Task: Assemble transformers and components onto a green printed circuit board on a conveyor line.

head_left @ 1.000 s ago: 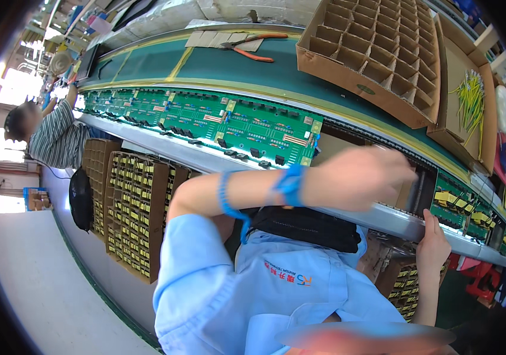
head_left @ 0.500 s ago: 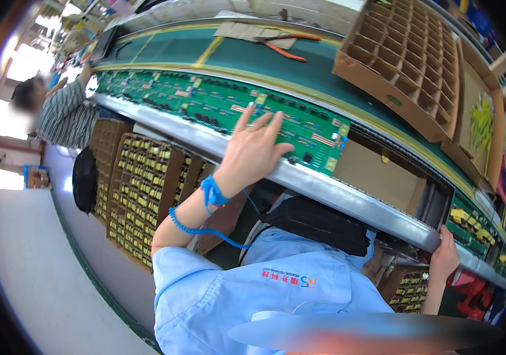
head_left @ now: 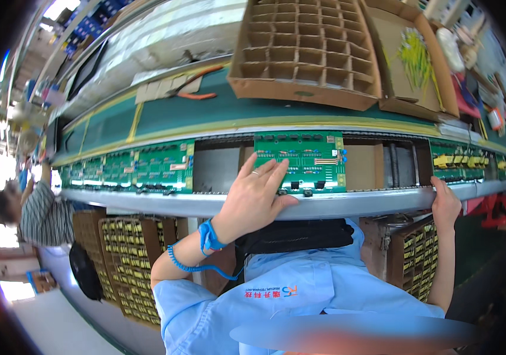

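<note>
Clearly the left hand (head_left: 253, 195) is the nearer one to the green board (head_left: 311, 160): it reaches over the near rail (head_left: 347, 205), and its spread fingers lie across the board's left part, palm down, slack and gripping nothing, though whether every fingertip presses the surface I cannot tell. Most of the board lies to the right of those fingers, its long axis running left to right along the rail, and the thumb points that same way beside the front edge. The board stands apart from its neighbours, between the left boards (head_left: 152, 168) and the boards with yellow parts (head_left: 460, 162). Well to the right of the board, the right hand (head_left: 446, 207) sets its fingers at the rail; its thumb is hidden, so I cannot tell whether it grasps or merely rests there. Beyond the board stands a divided carton (head_left: 303, 89), with orange-handled pliers (head_left: 197, 96) to its left, and a blue strap (head_left: 208, 236) circles the left wrist
</note>
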Available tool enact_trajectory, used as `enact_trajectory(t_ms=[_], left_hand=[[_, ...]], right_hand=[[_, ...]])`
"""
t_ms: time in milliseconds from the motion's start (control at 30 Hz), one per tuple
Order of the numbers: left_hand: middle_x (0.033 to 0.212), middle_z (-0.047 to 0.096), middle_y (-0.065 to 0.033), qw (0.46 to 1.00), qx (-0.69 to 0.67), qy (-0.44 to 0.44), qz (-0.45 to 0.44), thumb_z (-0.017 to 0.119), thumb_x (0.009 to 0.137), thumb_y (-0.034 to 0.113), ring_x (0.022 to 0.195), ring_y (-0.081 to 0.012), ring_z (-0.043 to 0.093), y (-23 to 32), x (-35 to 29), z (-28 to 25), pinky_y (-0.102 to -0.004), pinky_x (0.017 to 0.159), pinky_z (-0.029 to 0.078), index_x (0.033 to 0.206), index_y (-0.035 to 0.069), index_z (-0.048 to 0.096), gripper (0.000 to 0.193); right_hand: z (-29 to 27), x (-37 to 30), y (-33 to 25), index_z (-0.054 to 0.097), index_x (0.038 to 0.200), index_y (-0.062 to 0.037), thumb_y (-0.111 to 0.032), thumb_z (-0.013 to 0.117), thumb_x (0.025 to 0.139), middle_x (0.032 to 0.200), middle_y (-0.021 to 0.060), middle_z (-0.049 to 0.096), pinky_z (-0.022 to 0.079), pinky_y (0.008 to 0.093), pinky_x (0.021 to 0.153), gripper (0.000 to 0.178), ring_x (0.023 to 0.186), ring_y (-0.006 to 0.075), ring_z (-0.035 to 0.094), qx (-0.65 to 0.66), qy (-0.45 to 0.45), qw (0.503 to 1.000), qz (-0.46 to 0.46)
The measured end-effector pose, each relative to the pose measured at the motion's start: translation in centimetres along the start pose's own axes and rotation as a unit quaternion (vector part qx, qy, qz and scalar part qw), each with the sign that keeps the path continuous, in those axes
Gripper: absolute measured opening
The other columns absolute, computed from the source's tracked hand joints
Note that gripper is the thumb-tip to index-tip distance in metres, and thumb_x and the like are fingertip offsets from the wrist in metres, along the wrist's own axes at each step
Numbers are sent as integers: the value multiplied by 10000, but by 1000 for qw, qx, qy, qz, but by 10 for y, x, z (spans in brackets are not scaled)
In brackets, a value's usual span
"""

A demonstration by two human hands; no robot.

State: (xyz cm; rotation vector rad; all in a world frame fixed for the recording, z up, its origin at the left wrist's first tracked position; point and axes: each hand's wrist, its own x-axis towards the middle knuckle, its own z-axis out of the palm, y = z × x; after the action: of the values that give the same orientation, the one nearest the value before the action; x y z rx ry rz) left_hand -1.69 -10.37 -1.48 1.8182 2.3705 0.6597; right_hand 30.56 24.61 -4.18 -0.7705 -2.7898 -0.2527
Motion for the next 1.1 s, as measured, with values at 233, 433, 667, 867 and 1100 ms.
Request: enact_trajectory(t_ms=[233, 433, 667, 867, 1100], left_hand=[[1131, 665, -111, 987, -70, 95, 111, 717, 769, 99, 968, -292, 657, -18, 104, -61, -366, 837, 521, 1159, 77, 637, 398], [1077, 690, -101, 972, 21, 232, -34, 626, 894, 237, 959, -207, 670, -139, 208, -124, -305, 824, 509, 1206, 90, 628, 344], [1226, 582, -251, 934, -172, 231, -211, 585, 912, 396, 1164, -330, 557, -206, 264, -65, -388, 953, 439, 1345, -36, 445, 627], [975, 629, -140, 914, -256, 239, -205, 492, 957, 290, 901, -202, 584, -196, 259, -34, -318, 846, 450, 1310, -32, 474, 478], [1091, 625, -189, 860, -327, 296, -257, 496, 969, 276, 987, -253, 591, -162, 269, -14, -351, 881, 450, 1309, -25, 459, 455]], right_hand=[[3, -14, 33, 601, 1106, -130, 65, 506, 764, 991, 44, 661, 516, 381, 670, 406, 828, 279, 647, -7, 7, 998, 63], [2, -13, 58, 609, 1109, -86, -8, 494, 891, 947, 108, 677, 511, 379, 760, 259, 915, 310, 652, 85, 20, 980, 181], [-45, 100, 1, 653, 999, -26, -118, 601, 897, 921, 126, 684, 502, 336, 731, 147, 850, 293, 661, 231, 5, 963, 137], [-63, 288, -101, 672, 981, -66, -234, 609, 883, 973, 86, 685, 502, 328, 748, 205, 886, 266, 652, 297, 132, 935, -143], [-4, 465, -232, 722, 875, -152, -448, 659, 800, 966, 75, 679, 523, 417, 773, 312, 948, 262, 648, 272, 90, 957, -42]])
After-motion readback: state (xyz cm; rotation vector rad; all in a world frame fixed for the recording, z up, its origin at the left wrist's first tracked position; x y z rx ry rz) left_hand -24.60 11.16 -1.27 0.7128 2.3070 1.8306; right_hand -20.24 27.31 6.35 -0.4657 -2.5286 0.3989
